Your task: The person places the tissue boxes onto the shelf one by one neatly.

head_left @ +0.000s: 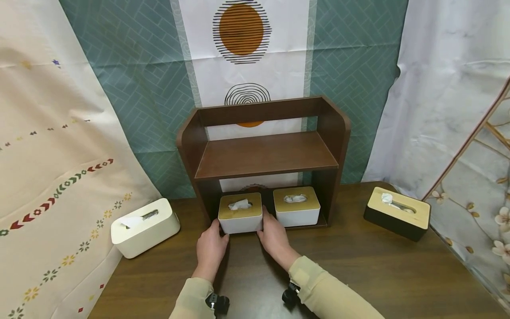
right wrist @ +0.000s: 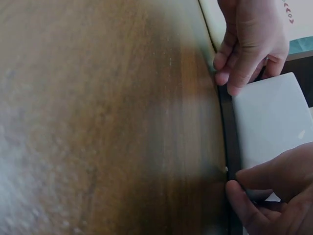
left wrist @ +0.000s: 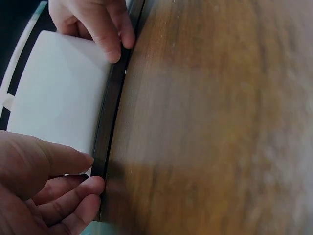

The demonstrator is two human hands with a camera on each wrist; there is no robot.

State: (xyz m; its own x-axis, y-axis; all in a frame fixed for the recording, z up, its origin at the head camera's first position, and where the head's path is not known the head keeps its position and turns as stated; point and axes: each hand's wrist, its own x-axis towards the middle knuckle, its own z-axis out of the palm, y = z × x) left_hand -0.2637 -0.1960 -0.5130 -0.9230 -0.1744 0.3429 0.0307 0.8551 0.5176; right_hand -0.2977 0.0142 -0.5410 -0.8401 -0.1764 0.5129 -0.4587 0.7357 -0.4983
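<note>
A white tissue box (head_left: 241,224) with a wood-look lid and a tuft of tissue sits on the lower level of a brown two-tier shelf (head_left: 271,153), at its left side. My left hand (head_left: 212,248) grips its left end, and my right hand (head_left: 275,235) grips its right end. In the left wrist view, the left thumb lies along the white box (left wrist: 63,88) at the shelf's front edge. The right wrist view has the right thumb and fingers at the other corner of the box (right wrist: 269,117). A similar tissue box (head_left: 296,217) stands just right of my right hand.
A long cream tissue box (head_left: 145,232) stands at the left of the wooden table (head_left: 338,274). At the right is a black tissue box (head_left: 396,226) with a wooden lid. Patterned curtains (head_left: 135,79) hang behind and beside the table. The upper shelf board spans above both hands.
</note>
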